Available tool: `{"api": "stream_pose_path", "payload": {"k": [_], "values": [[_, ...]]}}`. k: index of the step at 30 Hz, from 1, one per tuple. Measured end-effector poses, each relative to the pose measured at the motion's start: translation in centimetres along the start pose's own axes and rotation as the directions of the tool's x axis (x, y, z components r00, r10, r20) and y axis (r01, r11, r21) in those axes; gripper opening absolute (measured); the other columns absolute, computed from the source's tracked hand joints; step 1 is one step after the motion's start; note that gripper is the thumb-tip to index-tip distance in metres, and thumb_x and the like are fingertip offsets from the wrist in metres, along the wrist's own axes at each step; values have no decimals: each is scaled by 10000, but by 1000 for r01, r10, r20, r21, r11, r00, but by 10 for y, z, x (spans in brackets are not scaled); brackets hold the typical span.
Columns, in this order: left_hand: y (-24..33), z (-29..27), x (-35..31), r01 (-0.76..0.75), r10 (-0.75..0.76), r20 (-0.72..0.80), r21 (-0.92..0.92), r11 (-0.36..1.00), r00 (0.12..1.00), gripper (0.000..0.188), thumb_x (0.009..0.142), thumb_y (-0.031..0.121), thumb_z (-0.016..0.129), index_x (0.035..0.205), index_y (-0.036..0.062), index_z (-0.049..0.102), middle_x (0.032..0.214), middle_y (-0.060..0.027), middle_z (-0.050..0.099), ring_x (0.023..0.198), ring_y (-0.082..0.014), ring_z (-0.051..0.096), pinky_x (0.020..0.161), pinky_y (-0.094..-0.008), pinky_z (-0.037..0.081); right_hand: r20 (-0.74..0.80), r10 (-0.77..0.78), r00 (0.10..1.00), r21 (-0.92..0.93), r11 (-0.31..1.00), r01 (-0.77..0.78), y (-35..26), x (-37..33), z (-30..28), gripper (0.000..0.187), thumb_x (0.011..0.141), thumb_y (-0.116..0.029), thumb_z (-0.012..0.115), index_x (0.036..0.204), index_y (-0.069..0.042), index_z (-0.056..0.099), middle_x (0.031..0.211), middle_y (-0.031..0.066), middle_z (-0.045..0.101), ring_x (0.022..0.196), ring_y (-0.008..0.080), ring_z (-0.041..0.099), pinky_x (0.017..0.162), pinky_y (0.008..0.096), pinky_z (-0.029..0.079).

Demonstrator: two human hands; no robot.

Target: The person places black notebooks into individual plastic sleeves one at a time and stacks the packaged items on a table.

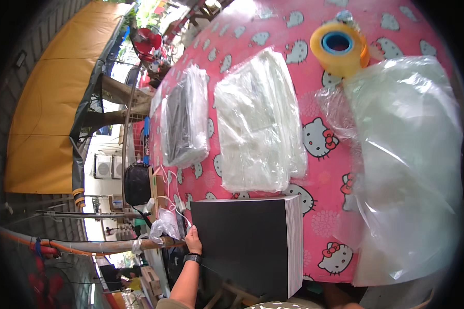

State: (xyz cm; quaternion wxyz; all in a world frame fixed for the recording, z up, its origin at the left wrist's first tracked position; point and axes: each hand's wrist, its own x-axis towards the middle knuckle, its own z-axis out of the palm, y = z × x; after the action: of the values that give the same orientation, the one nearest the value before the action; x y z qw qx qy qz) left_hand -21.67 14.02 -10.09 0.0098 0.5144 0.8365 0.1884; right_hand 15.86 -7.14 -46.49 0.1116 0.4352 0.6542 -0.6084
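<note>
My left hand [192, 241], with a dark band on its wrist, is at the left edge of a thick stack of sheets [239, 244]. Its fingers look closed against that edge, though they are partly hidden. The stack has a black top, and white page edges show along its right side. It lies at the near side of the table, its lower end by my body. Beyond it are a pile of clear plastic bags [255, 123] and a dark bundle wrapped in clear plastic [184, 118]. My right hand is out of view.
Large translucent plastic sheets [407, 170] cover the right of the pink patterned table cover [319, 195]. A roll of yellowish tape [320, 51] stands at the far right. White cable [178, 206], a crumpled plastic bag [165, 225] and a black bag [137, 184] lie on the left.
</note>
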Motion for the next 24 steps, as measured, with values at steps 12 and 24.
{"api": "stream_pose_path", "payload": {"k": [12,24], "values": [[10,-1,10,-117,118,-48,29,993,992,485,871,396,381,900,-42,588,802,-257,566,761,-379,560,653,-390,418,-328,76,942,99,994,-46,5,60,42,269,694,-262,563,847,-44,600,829,188,584,791,331,572,710,451,441],[-23,17,33,-152,157,81,-65,986,984,557,877,441,284,996,-36,544,979,-261,548,974,-399,487,825,-414,377,-651,92,754,73,996,-59,9,1,-24,259,680,-234,559,816,-19,606,793,187,596,748,346,576,676,443,453]]}}
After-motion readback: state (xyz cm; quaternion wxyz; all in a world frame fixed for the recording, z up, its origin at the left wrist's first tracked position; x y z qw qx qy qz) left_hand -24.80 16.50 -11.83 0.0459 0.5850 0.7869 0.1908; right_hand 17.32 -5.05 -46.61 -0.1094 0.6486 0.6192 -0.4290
